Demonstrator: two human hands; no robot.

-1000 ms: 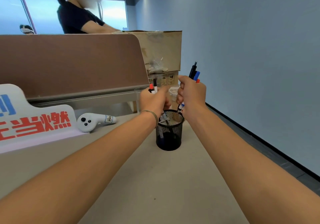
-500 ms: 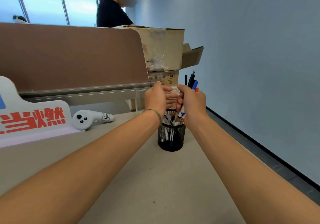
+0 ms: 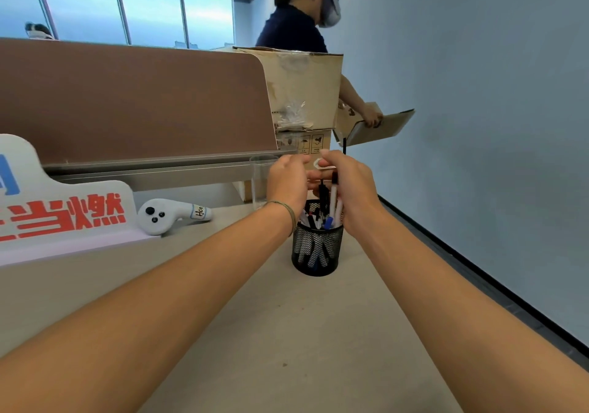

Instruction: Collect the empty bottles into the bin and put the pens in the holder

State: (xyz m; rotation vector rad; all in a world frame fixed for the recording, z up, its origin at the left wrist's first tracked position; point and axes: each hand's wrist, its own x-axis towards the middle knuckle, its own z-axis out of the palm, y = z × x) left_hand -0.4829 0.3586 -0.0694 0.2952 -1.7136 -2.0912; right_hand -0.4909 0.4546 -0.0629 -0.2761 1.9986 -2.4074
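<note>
Both hands meet just above the black mesh holder (image 3: pixel 317 247) at the centre of the frame. Right hand (image 3: pixel 350 189) curls its fingers round a small bunch of pens (image 3: pixel 331 199), whose lower ends dip into the holder's mouth while a thin black one pokes up above the knuckles. Left hand (image 3: pixel 287 183) sits just beside it, fingers loosely bent toward the bunch; whether it grips a pen I cannot tell. More pens already stand inside the holder. The holder rests on the grey desk (image 3: pixel 287 333), close to the desk's right edge, which drops to dark floor beside the blue wall. Bare desk runs from the holder toward the bottom of the frame. A clear glass (image 3: pixel 259 180) stands just left of the hands, a white controller (image 3: pixel 172 215) further left, and a cardboard box (image 3: pixel 302 93) behind.
</note>
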